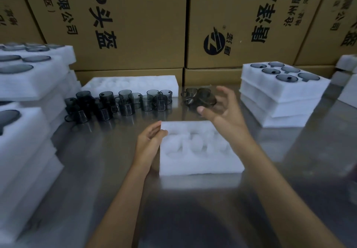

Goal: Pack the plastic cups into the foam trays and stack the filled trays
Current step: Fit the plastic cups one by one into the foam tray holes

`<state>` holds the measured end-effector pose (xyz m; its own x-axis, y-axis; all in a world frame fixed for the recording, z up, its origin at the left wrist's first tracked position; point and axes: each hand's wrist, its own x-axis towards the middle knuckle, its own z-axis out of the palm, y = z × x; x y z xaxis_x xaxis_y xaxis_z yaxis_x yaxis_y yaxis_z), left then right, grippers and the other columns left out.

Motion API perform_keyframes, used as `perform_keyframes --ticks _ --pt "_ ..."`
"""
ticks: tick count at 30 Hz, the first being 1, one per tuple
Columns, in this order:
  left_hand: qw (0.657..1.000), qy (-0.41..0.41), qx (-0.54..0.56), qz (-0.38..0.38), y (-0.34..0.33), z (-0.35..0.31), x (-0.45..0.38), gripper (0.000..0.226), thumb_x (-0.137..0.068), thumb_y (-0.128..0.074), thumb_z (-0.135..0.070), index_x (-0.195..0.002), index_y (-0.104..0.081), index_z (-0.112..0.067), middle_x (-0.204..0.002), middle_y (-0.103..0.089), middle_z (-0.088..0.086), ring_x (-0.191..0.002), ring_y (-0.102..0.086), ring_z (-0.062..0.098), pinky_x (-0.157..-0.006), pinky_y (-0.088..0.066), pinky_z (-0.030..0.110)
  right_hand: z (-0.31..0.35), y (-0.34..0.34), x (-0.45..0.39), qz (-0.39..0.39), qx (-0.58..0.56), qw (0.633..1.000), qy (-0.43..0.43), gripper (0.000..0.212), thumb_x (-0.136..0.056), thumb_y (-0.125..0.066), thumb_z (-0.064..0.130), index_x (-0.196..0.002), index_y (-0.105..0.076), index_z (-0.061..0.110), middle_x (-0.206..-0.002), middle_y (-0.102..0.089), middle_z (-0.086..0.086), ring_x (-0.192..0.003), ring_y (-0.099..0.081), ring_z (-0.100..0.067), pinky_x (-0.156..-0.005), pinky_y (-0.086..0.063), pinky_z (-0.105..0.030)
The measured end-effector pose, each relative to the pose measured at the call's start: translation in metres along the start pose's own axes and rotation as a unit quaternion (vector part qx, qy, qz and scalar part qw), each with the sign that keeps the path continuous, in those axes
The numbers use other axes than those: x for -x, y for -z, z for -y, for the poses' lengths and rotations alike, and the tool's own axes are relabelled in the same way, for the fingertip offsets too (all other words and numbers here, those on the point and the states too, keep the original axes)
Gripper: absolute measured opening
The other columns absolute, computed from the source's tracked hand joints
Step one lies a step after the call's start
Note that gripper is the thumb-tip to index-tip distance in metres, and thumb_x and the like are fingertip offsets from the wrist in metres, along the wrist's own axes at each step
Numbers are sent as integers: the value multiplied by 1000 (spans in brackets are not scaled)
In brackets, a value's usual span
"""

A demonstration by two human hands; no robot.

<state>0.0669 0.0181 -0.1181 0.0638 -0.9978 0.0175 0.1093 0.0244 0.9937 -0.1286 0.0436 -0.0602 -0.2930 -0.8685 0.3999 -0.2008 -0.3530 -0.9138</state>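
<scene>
Smoky grey cups (119,102) crowd the counter (116,170) far left of the action, well apart from either hand. Left hand (149,141) rests against the empty foam tray's (201,151) near-left corner, fingers straight, steadying it. Tray's long side runs left to right, pockets bare. Right hand (222,108) hovers past the far edge, fingers spread, gripping nothing, just beside a small cluster of cups (199,98). That hand's clearly nearer; likely it picks first.

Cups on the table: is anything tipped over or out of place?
Yes. A few cups just beyond the right hand lie tipped in a jumble, apart from the upright group to the left. The empty tray lies flat.
</scene>
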Motion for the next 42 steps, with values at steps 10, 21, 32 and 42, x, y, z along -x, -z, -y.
perform_keyframes --ticks 10,21,32,42 --pt "978 -189 -81 -37 4 -7 62 44 -92 -66 -4 -132 -63 -23 -128 -65 -11 -121 -59 4 -101 -46 18 1 -28 73 23 162 972 167 62 -82 -78 17 -133 -48 35 -132 -52 24 -121 -52 1 -97 -43 -17" --pt "975 -201 -94 5 16 -23 70 11 -91 -71 -16 -98 -77 -22 -96 -76 -10 -96 -70 7 -86 -51 22 2 -25 82 65 109 987 97 58 -81 -81 21 -126 -50 43 -126 -56 27 -119 -52 3 -89 -38 -6" --pt "993 -79 -41 74 31 -21 63 7 -86 -73 -22 -85 -80 -19 -91 -77 1 -88 -69 8 -80 -50 18 -5 -16 78 144 129 981 3 59 -89 -75 24 -141 -49 35 -125 -60 17 -112 -55 2 -93 -44 -18" --pt "988 -96 -119 6 18 -15 65 45 -90 -67 -2 -131 -56 -17 -127 -60 -9 -117 -56 5 -92 -44 10 -9 -15 70 -81 -59 992 -75 54 -79 -83 19 -118 -48 34 -108 -61 22 -96 -62 6 -68 -46 -4"
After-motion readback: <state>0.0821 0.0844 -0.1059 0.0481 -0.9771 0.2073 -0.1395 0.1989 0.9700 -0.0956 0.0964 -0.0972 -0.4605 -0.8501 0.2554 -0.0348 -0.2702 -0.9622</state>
